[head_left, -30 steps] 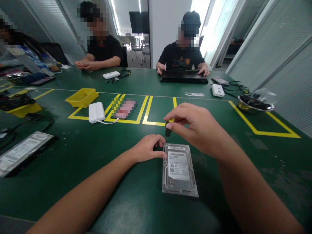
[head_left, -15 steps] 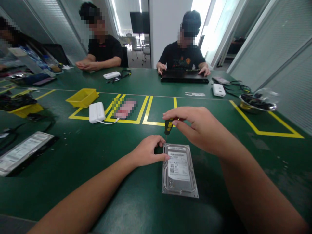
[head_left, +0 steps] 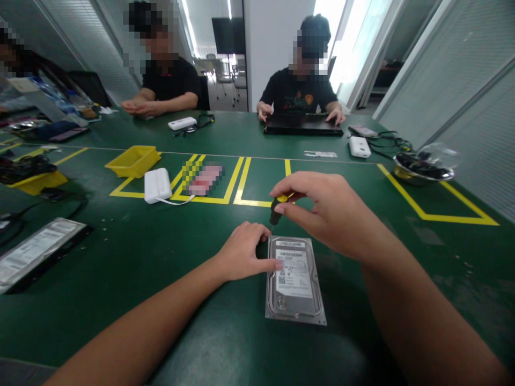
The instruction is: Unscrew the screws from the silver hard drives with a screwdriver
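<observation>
A silver hard drive (head_left: 295,308) with a white label lies flat on the green table in front of me. My left hand (head_left: 245,252) steadies its left side, thumb on the label and fingertips by the far left corner. My right hand (head_left: 317,209) grips a black and yellow screwdriver (head_left: 276,214) from above, its fingers wrapped round the handle. The screwdriver stands nearly upright, its thin shaft reaching down to that same far left corner. Whether the tip sits in a screw is too small to tell.
Another hard drive (head_left: 38,252) lies at the left. Beyond are a yellow bin (head_left: 134,162), a white power bank (head_left: 157,186) cabled to a phone (head_left: 206,179), and a metal bowl (head_left: 422,170) of dark parts. Across the table, a person holds a black panel (head_left: 303,126); another person (head_left: 169,80) sits beside.
My right hand's fingers have shifted on the screwdriver handle, with the thumb now farther left and the handle turned a little. The left hand keeps its place on the hard drive.
</observation>
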Motion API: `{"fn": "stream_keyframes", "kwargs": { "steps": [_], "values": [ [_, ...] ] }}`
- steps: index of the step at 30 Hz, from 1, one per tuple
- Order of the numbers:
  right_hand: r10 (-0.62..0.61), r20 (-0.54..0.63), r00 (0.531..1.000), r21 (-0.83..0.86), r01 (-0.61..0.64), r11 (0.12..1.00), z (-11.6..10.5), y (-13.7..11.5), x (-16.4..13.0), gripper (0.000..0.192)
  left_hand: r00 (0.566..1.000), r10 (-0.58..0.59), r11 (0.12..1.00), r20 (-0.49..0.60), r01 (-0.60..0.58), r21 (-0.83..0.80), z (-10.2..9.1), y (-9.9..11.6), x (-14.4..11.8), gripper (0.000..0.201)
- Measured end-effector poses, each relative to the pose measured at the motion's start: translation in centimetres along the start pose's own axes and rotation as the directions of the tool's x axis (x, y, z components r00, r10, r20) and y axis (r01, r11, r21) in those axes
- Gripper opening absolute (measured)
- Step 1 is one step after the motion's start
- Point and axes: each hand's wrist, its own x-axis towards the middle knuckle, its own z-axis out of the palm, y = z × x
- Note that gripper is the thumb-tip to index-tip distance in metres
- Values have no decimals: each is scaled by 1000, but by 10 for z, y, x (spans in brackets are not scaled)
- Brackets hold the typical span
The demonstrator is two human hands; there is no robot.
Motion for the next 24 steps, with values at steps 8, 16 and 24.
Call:
{"fn": "stream_keyframes", "kwargs": {
  "steps": [8, 16, 24],
  "values": [
    [45, 29, 999, 89, -47, 995, -6, 4, 2, 23, 994, -107, 994, 30, 107, 17, 2, 7, -2, 71],
    [-2, 53, 999, 78, -2, 997, -12, 10, -2, 31, 995, -95, 995, 35, 94, 15, 3, 5, 0, 73],
    [-29, 60, 998, 85, 24, 996, -10, 10, 0, 33, 993, -96, 995, 71, 94, 23, 1, 6, 1, 73]
  ]
}}
